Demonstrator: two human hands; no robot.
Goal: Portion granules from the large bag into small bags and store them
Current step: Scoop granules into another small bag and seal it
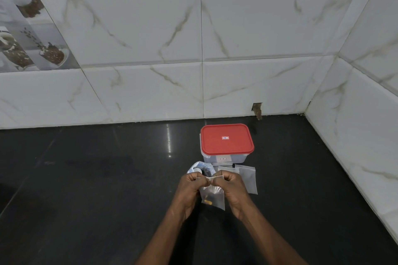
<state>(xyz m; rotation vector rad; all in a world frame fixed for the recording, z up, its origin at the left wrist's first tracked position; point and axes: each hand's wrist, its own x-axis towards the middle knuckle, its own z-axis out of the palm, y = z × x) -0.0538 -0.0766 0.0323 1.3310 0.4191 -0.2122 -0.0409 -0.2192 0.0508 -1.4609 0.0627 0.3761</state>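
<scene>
Both hands are clenched on one small bag [212,197]. The left hand [191,187] and the right hand [231,187] pinch its top edge from either side, knuckles nearly touching. The bag hangs between the wrists with a few granules [208,201] at the bottom. The seal is being pressed shut or pulled open — I cannot tell which.

Either way the risk sits in that strip. An uneven pinch would leave a gap for granules to leak through, and a hard tug could jerk them out. The large bag [199,169] lies crumpled just behind the hands, so a stray knuckle might tip it.

Spare small bags [247,178] lie to the right, in front of a clear box [224,159] with its red lid [226,139] on. The counter [97,178] is glossy black stone, and white marbled tiles [150,49] close the corner — one has a chipped hole [257,109] low down.
</scene>
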